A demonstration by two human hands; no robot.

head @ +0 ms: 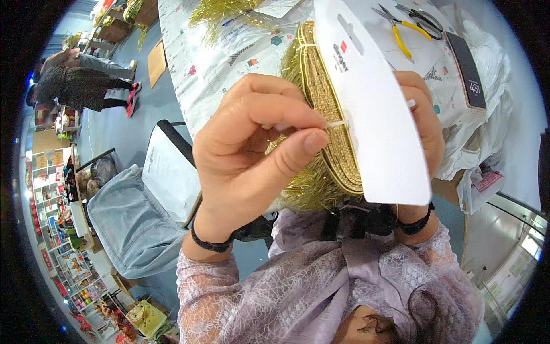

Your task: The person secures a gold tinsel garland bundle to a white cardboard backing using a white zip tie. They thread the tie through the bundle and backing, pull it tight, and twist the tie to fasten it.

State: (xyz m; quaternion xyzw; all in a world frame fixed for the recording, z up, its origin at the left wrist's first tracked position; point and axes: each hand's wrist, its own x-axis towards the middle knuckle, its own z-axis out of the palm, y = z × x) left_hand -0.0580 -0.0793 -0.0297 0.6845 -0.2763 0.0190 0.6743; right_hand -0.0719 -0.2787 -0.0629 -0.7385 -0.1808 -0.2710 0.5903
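A flat coil of gold ribbon trim (pixel 331 116) lies against a white backing card (pixel 378 129) that bears print and has a hanging slot at its upper end. White ties cross the coil near its top and its middle. Thumb and index finger of my left hand (pixel 262 146) pinch the middle tie at the coil's edge. My right hand (pixel 419 116) holds the card from behind, so most of its fingers are hidden; a small white tip shows beside them. Gold-green tinsel (pixel 309 185) shows behind and below the coil.
Yellow-handled pliers (pixel 401 36), black-handled scissors (pixel 425 19) and a phone (pixel 466 71) lie on the patterned tablecloth (pixel 202 56), with plastic bags (pixel 477 137) at the right. A chair draped with denim (pixel 133 223) stands left of the table. Two people stand farther off at upper left.
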